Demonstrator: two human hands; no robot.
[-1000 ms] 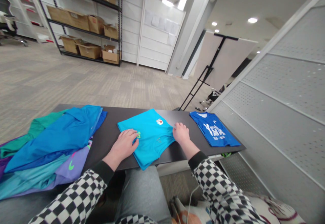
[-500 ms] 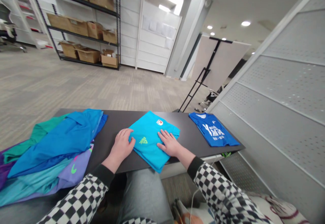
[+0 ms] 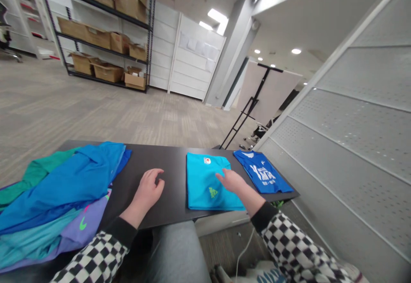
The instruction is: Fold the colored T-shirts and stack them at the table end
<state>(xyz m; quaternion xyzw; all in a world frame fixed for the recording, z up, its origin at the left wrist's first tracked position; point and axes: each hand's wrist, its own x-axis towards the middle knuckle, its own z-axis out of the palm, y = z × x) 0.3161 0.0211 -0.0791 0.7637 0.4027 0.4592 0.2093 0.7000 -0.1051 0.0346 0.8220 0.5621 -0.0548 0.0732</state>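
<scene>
A folded turquoise T-shirt (image 3: 201, 180) lies flat on the dark table (image 3: 167, 163), with a small white-and-red badge and a green print facing up. My right hand (image 3: 231, 181) is over its right part, fingers loosely out and gripping no cloth; whether it touches the fabric I cannot tell. Left of that shirt, apart from it, my left hand (image 3: 148, 192) hovers over the tabletop, curved with thumb and fingers apart, holding nothing. To the right lies a folded royal-blue T-shirt (image 3: 258, 174) with white lettering.
Loose garments in blue, green, teal and purple form a heap (image 3: 77, 176) at the table's left. A perforated grey partition (image 3: 346, 129) stands along the right. Beyond the table are an easel board (image 3: 272, 90) and a shelf rack of cardboard boxes (image 3: 109, 72).
The turquoise shirt has shifted right and turned from slanted to square with the table, nearer the royal-blue one. My left hand has come off it; my right hand moved right with it.
</scene>
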